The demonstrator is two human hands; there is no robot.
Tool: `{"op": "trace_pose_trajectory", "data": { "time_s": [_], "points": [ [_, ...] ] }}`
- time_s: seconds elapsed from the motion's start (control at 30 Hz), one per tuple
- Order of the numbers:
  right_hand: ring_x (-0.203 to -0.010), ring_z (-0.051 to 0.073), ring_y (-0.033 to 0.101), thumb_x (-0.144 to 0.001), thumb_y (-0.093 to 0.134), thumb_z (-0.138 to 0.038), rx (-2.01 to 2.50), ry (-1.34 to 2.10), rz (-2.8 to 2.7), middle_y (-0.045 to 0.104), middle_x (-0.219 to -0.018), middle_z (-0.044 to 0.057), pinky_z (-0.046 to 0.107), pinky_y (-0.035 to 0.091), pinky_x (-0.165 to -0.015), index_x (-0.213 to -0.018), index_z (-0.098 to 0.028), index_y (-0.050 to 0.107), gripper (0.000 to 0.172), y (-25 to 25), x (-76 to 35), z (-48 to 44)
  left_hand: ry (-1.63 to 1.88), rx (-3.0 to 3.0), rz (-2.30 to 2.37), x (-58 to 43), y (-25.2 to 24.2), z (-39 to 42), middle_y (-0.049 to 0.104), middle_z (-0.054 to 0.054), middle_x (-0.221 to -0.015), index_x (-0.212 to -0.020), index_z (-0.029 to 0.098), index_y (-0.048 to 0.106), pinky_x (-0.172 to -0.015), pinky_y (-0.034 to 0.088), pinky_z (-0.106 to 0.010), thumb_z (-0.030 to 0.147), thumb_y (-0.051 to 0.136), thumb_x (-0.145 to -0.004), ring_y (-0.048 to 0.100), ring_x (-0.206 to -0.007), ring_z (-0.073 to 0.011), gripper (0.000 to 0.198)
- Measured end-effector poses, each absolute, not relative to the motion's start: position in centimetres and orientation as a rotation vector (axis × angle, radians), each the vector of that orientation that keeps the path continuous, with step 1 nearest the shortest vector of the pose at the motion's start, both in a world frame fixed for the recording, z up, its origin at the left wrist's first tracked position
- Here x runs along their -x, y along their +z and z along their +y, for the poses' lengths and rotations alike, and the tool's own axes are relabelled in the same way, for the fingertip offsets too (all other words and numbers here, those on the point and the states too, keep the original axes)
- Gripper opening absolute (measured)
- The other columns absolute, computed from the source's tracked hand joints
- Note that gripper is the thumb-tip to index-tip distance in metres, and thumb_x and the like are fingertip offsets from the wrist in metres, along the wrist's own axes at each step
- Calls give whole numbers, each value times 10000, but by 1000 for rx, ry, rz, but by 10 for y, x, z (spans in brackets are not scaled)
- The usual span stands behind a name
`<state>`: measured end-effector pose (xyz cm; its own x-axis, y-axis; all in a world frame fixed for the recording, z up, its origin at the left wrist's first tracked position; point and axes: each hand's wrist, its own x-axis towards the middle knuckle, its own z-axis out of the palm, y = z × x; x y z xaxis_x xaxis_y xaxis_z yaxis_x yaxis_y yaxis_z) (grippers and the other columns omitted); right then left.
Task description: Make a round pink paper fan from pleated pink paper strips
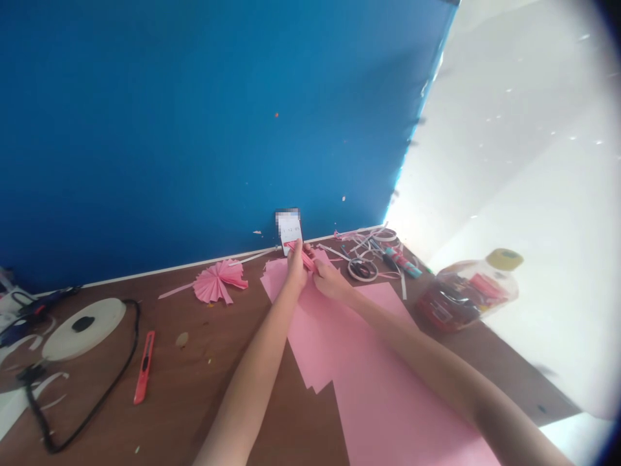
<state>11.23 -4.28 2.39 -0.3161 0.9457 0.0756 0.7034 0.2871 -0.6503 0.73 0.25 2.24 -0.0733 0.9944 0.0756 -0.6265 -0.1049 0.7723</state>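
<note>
A narrow strip of folded pink paper [307,261] is held between my two hands above the far part of the desk. My left hand [296,266] is closed round its left part, thumb on top. My right hand [326,278] pinches its right end, with the fingertips partly hidden. Beneath both hands lie several pink paper sheets [320,343], overlapping and reaching to the near edge. Left of my hands rests a pleated pink paper fan [219,282] with a loose strip beside it. Just behind my hands a phone [290,228] leans on the blue wall.
A red box cutter [144,367] lies at the left, near a white round disc [85,329] and a black cable [104,395]. Paper strips, scissors [363,267] and a tape roll crowd the back right. A large bottle with a yellow cap [468,291] stands at the right.
</note>
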Motion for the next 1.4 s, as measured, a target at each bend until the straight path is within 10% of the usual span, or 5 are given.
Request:
{"op": "trace_pose_trajectory", "data": {
  "time_s": [0.73, 1.4],
  "points": [
    [-877, 226, 608, -870, 416, -211, 1696, 244, -2271, 672, -975, 112, 278, 353, -709, -991, -176, 568, 198, 22, -105, -54, 1693, -309, 772, -20, 41, -11, 108, 68, -543, -637, 205, 129, -415, 67, -266, 338, 489, -778, 106, -395, -61, 408],
    [-844, 253, 623, -883, 417, -320, 1791, 233, -2288, 668, -933, 115, 291, 356, -673, -1082, -193, 502, 251, 19, -105, -57, 1702, -236, 799, -27, 34, -14, 109, 67, -529, -633, 206, 128, -413, 109, -265, 347, 475, -774, 131, -389, -67, 401]
  ]
}}
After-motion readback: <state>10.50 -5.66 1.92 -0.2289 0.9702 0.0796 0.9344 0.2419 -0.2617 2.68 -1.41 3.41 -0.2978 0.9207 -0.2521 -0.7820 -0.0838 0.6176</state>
